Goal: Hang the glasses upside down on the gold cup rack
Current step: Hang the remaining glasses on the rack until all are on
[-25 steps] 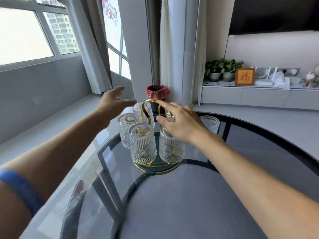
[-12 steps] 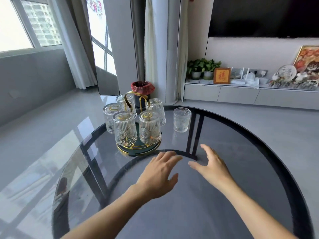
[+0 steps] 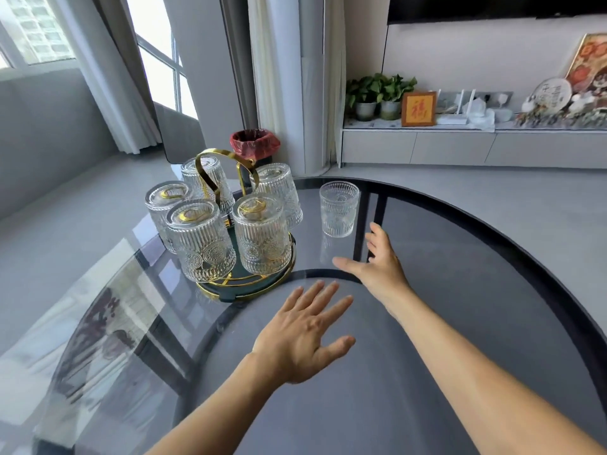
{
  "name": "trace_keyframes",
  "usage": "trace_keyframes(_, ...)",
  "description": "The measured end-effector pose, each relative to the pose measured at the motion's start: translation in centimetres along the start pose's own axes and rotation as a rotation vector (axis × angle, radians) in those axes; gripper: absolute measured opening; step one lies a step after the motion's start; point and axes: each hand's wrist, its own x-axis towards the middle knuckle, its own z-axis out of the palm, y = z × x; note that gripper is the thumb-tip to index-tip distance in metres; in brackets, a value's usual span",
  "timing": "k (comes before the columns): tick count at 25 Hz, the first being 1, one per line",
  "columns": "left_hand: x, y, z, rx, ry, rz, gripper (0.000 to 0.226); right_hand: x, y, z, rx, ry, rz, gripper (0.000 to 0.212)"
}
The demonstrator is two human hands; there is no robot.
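Observation:
The gold cup rack (image 3: 216,172) stands on a dark green tray (image 3: 253,290) on the glass table, left of centre. Several ribbed clear glasses hang upside down on it, the nearest ones at front left (image 3: 200,239) and front right (image 3: 262,236). One more ribbed glass (image 3: 339,208) stands upright on the table, to the right of the rack. My right hand (image 3: 381,261) hovers open just in front of that glass, not touching it. My left hand (image 3: 305,336) is open, fingers spread, over the table in front of the tray, holding nothing.
The round glass table (image 3: 460,290) has a dark rim curving along the right. Beyond it stand a bin with a red liner (image 3: 254,144), curtains, and a low white cabinet (image 3: 460,149) with potted plants and ornaments.
Both hands left the rack and came back over the table. Since half a second ago my right hand has moved forward toward the upright glass; the left stays near the tray.

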Motion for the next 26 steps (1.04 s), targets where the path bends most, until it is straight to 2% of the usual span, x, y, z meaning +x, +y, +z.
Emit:
trace_keyframes(3,-0.2,-0.2,0.1,-0.035,0.013,-0.010,0.071,4.2,-0.1,2.1,0.023,0.104,0.010,0.114)
trace_keyframes(5,0.1,-0.2,0.1,-0.048,0.018,-0.006,0.071,6.7,-0.4,3.2,-0.101,0.132,0.022,0.113)
trace_keyframes(7,0.2,-0.3,0.1,-0.052,0.028,-0.007,0.071,8.3,-0.8,4.0,-0.223,0.157,0.066,0.106)
trace_keyframes(10,-0.2,-0.2,0.1,-0.071,0.020,-0.018,0.070,8.2,-0.9,4.3,-0.239,0.196,0.065,0.080)
trace_keyframes(12,-0.1,-0.1,0.1,-0.092,0.028,-0.015,0.070,7.2,-0.9,3.7,-0.144,0.150,0.045,0.069)
trace_keyframes(15,0.0,-0.2,-0.4,-0.121,0.042,-0.026,0.069,4.7,-1.4,2.0,0.012,0.025,0.060,0.074)
trace_keyframes(17,-1.1,0.3,-1.3,-0.133,0.068,-0.035,0.058,2.7,-2.3,0.5,0.040,-0.008,0.068,0.072)
trace_keyframes(19,-2.6,1.2,-2.5,-0.155,0.240,-0.100,0.038,1.2,-4.1,-1.1,0.051,-0.036,0.049,0.064)
trace_keyframes(21,-3.5,2.2,-5.1,-0.266,0.564,-0.224,0.027,0.4,-7.0,-2.2,0.081,-0.056,-0.018,0.060)
trace_keyframes(23,-3.6,2.4,-10.0,-0.381,0.862,-0.281,0.020,0.0,-10.5,-2.6,0.148,0.003,-0.091,0.062)
trace_keyframes(25,-3.9,1.4,-15.6,-0.513,1.047,-0.303,0.019,-0.2,-14.4,-2.2,0.197,0.072,-0.170,0.065)
trace_keyframes(26,-4.1,0.4,-17.8,-0.550,1.078,-0.318,0.019,-0.2,-16.0,-1.7,0.190,0.084,-0.205,0.067)
